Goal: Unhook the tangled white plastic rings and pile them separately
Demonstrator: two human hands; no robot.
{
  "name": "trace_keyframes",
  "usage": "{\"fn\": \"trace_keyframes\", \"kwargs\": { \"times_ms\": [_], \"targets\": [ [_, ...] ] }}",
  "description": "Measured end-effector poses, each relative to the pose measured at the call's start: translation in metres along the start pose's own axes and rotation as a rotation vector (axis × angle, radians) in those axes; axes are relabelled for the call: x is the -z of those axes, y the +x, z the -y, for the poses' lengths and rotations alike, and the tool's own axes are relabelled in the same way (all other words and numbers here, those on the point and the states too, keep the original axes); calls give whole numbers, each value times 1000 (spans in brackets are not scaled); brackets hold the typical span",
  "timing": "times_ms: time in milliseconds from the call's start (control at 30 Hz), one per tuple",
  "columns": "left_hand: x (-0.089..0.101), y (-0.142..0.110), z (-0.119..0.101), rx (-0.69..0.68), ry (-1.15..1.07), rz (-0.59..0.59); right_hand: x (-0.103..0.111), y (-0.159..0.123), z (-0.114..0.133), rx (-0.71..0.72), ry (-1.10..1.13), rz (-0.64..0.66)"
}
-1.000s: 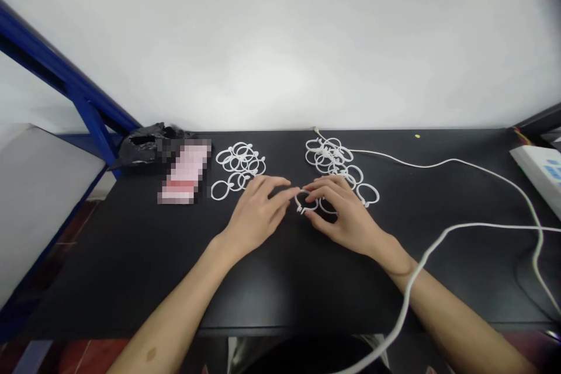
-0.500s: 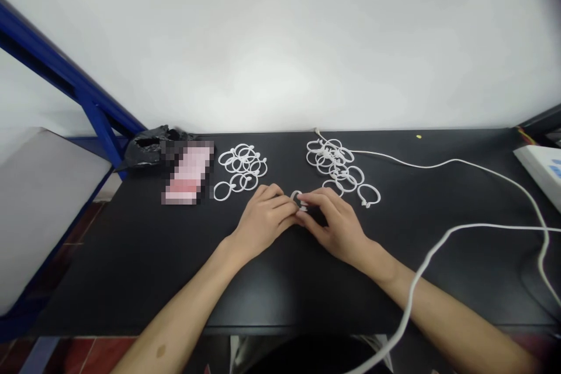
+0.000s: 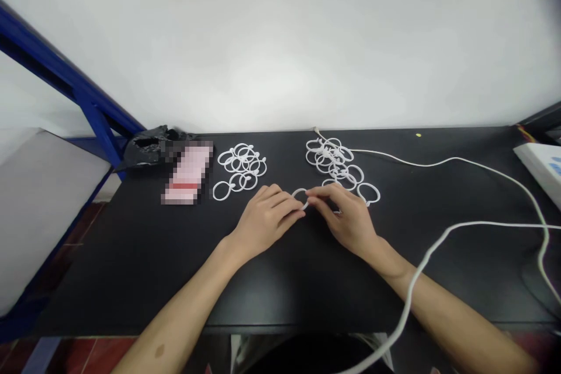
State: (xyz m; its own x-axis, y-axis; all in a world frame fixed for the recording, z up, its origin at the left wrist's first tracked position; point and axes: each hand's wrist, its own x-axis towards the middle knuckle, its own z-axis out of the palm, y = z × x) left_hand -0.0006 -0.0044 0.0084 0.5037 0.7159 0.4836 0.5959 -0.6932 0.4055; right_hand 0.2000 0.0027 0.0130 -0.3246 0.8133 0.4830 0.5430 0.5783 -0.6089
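Note:
Both hands meet over the middle of a black table point(image 3: 131, 257). My left hand point(image 3: 264, 219) has its fingers curled and pinches the left side of a small white plastic ring point(image 3: 300, 197). My right hand point(image 3: 346, 216) pinches the same ring from the right. One pile of white rings point(image 3: 240, 168) lies behind my left hand. A second pile of white rings point(image 3: 339, 170) lies just behind my right hand.
A white cable point(image 3: 456, 161) runs from the right pile across the table; a thicker white cable point(image 3: 438, 242) crosses my right forearm. A pink blurred flat object point(image 3: 186, 178) and a black plastic bag point(image 3: 146, 149) sit at back left. A white box point(image 3: 541, 166) lies at the right edge.
My hands closed together on one ring beside the right pile and now hold it between them, slightly further from the pile.

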Motion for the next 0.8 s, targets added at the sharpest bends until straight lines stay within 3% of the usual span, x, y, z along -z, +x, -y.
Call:
{"fn": "trace_keyframes", "kwargs": {
  "times_ms": [100,233,367,567,800],
  "targets": [
    [10,-1,10,79,102,-80,3,1,-7,-23,-80,-19],
    [29,-7,33,309,385,-199,12,5,-15,-33,-217,-66],
    [41,-17,55,497,553,-165,18,8,-21,-43,-305,-64],
    [41,-22,61,597,568,-55,19,8,-27,-36,-363,-24],
    [46,-19,57,632,542,-126,24,7,-33,-43,-524,54]
  ]
}}
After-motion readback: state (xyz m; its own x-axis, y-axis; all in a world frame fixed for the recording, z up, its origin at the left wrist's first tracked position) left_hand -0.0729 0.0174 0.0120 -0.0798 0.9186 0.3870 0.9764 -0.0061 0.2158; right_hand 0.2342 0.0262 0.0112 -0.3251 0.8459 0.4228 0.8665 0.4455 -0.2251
